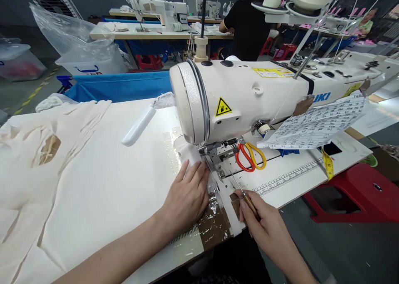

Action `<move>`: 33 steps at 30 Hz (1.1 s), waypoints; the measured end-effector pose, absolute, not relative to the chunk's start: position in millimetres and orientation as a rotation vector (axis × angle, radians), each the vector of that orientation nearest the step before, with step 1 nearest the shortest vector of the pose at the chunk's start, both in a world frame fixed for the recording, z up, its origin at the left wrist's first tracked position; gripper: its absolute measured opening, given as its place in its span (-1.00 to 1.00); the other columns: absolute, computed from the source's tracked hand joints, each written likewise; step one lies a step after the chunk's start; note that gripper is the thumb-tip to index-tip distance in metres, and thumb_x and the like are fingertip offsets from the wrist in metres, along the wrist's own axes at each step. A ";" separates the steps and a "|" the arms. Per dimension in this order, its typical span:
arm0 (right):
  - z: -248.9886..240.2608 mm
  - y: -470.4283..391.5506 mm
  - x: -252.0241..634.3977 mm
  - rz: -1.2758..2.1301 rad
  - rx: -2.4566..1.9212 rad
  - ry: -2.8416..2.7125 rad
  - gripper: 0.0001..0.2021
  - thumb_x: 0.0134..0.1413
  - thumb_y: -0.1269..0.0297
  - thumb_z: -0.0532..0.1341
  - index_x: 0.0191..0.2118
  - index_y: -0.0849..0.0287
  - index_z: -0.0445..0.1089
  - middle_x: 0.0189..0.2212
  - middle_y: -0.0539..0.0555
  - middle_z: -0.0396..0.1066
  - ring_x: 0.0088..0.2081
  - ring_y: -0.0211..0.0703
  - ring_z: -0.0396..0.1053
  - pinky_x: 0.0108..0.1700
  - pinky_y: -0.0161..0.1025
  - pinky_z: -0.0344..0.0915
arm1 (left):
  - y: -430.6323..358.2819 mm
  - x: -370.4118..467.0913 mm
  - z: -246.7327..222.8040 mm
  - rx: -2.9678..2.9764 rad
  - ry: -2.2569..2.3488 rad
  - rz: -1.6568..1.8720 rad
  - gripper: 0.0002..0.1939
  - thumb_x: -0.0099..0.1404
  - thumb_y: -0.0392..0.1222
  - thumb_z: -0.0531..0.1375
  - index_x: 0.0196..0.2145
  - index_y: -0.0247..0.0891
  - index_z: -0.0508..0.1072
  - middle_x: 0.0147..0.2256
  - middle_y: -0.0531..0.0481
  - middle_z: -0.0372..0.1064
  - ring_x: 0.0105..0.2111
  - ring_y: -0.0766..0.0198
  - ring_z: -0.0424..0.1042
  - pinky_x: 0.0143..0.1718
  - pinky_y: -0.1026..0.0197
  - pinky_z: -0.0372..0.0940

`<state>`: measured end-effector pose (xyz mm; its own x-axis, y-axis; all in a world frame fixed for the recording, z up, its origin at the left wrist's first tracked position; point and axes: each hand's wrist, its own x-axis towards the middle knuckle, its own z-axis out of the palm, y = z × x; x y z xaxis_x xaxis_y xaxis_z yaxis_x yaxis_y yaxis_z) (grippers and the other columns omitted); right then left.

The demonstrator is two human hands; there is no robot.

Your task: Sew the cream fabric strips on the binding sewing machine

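My left hand (188,192) lies flat beside the needle area of a white sewing machine (240,97), fingers stretched forward. Its fingertips press on a piece of white cloth (187,151) at the presser foot. In my right hand (264,221) is an awl (250,204), its wooden handle gripped and its thin metal point aimed at the machine bed. A narrow white strip (229,213) runs from the needle area to the table's front edge, between my hands. Whether my right fingers also touch this strip, I cannot tell.
Scissors (252,156) with red and yellow handles lie right of the needle. A written sheet (311,124) leans on the machine. Cream cloth (34,163) covers the table's left. A red stool (364,188) stands at right. A person in black (251,26) sits behind.
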<state>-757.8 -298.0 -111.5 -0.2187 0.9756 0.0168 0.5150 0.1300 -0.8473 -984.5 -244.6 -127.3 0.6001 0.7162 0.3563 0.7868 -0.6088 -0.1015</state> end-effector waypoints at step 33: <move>-119.4 -278.2 -803.4 0.472 -1.160 -2.067 -0.80 0.38 0.39 -0.01 -0.07 0.15 0.34 -0.32 0.07 0.41 -0.35 -0.17 0.41 -0.31 -0.28 0.33 | -228.0 -989.2 -123.3 -2.676 -1.424 -0.492 -0.60 0.42 -0.27 -0.04 0.12 -0.50 0.32 0.06 -0.33 0.32 0.02 -0.02 0.34 0.12 -0.09 0.31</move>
<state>-803.4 -278.2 -119.4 -0.3457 0.8471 0.4036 0.5881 0.5307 -0.6103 -989.2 -228.0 -123.3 0.5194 0.7957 0.3116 0.8183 -0.5682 0.0869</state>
